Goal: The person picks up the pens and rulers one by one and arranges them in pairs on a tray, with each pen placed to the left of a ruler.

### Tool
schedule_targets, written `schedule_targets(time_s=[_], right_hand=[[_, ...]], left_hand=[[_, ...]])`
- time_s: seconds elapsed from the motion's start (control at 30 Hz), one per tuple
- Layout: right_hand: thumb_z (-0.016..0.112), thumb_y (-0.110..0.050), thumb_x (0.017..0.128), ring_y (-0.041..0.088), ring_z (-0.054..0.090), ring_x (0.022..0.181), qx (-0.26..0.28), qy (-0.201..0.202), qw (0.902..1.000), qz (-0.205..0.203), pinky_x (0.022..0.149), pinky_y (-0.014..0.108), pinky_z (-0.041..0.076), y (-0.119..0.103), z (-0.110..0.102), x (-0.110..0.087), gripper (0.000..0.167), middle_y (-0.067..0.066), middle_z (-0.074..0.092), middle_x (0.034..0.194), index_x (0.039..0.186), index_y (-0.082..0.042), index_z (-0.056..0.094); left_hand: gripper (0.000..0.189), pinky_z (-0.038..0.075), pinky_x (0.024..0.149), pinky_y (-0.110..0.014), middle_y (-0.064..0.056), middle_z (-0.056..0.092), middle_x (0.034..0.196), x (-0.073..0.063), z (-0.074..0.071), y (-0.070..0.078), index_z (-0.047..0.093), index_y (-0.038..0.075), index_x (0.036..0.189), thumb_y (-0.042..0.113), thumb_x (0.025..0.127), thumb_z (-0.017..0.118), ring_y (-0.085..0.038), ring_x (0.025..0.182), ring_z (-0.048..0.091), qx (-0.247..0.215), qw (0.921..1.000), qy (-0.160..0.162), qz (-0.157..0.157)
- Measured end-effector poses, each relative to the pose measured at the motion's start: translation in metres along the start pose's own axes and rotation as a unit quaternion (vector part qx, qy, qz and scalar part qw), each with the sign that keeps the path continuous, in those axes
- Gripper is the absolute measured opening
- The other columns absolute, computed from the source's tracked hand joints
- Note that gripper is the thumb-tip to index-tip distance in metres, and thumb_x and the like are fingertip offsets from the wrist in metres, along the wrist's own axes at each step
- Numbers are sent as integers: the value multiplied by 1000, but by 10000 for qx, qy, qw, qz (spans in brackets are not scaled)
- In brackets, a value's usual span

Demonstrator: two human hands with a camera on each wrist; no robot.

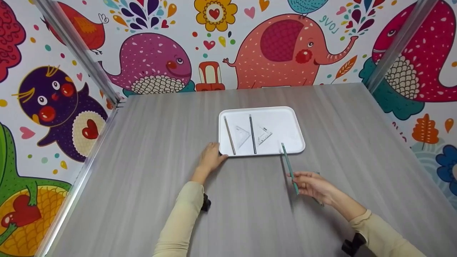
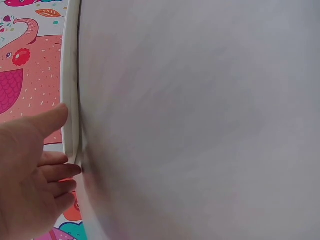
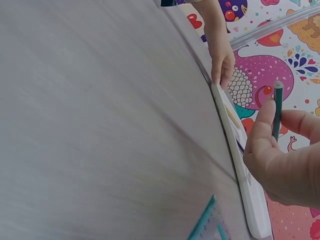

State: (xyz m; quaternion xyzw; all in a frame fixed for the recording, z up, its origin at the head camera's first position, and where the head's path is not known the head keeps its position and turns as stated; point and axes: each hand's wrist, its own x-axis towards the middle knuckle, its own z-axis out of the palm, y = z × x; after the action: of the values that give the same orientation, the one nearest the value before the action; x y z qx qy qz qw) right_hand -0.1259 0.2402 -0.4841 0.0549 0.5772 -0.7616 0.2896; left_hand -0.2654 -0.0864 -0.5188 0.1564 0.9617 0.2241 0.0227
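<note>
My right hand pinches a green pencil between thumb and fingers, its far end overlapping the front rim of a white tray in the head view. Partly hidden behind that hand is a teal-edged set square. At the tray's near left corner, my left hand grips the rim, thumb along the front edge and fingers at the side. Inside the tray, from left to right, lie a gold-brown pencil, a clear set square, a black pencil and another clear set square.
The tray rests on a grey wood-grain table. Walls printed with cartoon animals enclose its back and sides. Metal posts stand at both back corners, and a metal rail runs along the left edge.
</note>
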Motion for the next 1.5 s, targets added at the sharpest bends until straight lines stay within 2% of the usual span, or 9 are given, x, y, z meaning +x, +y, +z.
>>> schedule_targets(time_s=[0.27, 0.5, 0.8, 1.07, 1.1, 1.23, 1.3, 1.33, 1.5], right_hand=[[50, -5, 90, 3, 58, 70, -114, 89, 9999, -55, 64, 18, 50, -8, -5, 13, 18, -3, 64, 84, 106, -4, 58], [52, -5, 89, 4, 57, 67, -52, 258, 9996, -38, 63, 19, 51, -12, -10, 22, 14, -3, 63, 79, 100, -7, 60], [54, -5, 88, 5, 57, 66, -126, 692, 9975, 22, 62, 19, 51, -17, -9, 34, 13, -2, 60, 79, 101, -5, 54], [51, -3, 89, 5, 57, 63, -59, 650, 9979, 43, 60, 18, 51, -30, -8, 49, 12, -2, 61, 75, 89, -11, 60], [51, -2, 89, 5, 57, 63, -58, 623, 9980, 21, 60, 18, 51, -32, -8, 51, 13, -2, 61, 75, 89, -10, 61], [51, 0, 87, 5, 58, 61, -83, 659, 9977, -112, 59, 18, 51, -38, -9, 59, 15, -1, 61, 74, 96, -6, 61], [50, 1, 87, 5, 58, 61, -120, 706, 9973, -184, 59, 18, 51, -39, -10, 63, 16, -2, 60, 73, 99, -3, 60], [50, 2, 87, 5, 58, 60, -120, 744, 9969, -206, 59, 18, 51, -40, -10, 65, 16, -2, 60, 73, 100, -2, 58], [50, 2, 87, 4, 56, 59, -139, 897, 9957, -182, 58, 18, 51, -41, -14, 74, 15, -2, 60, 71, 101, -1, 55]], left_hand=[[52, 37, 99, -40, -21, 53, 121, -1, 0, 0, 51, -5, 121, 30, 84, 63, -33, 117, 45, 200, 9996, 135, 126], [49, 40, 95, -41, -21, 56, 115, -1, 1, -1, 53, -5, 117, 29, 83, 64, -32, 110, 49, 164, 9993, 251, 208], [52, 39, 96, -42, -22, 55, 117, -1, 1, -2, 52, -6, 119, 29, 83, 65, -34, 113, 48, 184, 9993, 259, 199], [52, 39, 96, -43, -23, 55, 115, 3, 4, -5, 52, -7, 119, 29, 83, 66, -34, 111, 48, -60, 9997, 194, 112], [54, 39, 96, -41, -22, 55, 115, 7, 12, -12, 52, -6, 119, 33, 83, 64, -33, 111, 48, -2, 9994, 297, 203], [54, 38, 97, -39, -22, 55, 116, 9, 14, -13, 52, -6, 118, 34, 84, 64, -31, 112, 48, 46, 9994, 281, 187], [52, 38, 97, -39, -21, 56, 114, 8, 13, -12, 52, -6, 117, 32, 84, 64, -31, 111, 49, 40, 9992, 331, 218], [50, 39, 96, -41, -22, 56, 114, 4, 6, -5, 53, -7, 117, 27, 83, 66, -32, 110, 50, -19, 9996, 253, 149], [49, 40, 95, -40, -21, 56, 114, -1, 2, -1, 53, -5, 117, 28, 83, 65, -31, 110, 50, 117, 9995, 239, 179]])
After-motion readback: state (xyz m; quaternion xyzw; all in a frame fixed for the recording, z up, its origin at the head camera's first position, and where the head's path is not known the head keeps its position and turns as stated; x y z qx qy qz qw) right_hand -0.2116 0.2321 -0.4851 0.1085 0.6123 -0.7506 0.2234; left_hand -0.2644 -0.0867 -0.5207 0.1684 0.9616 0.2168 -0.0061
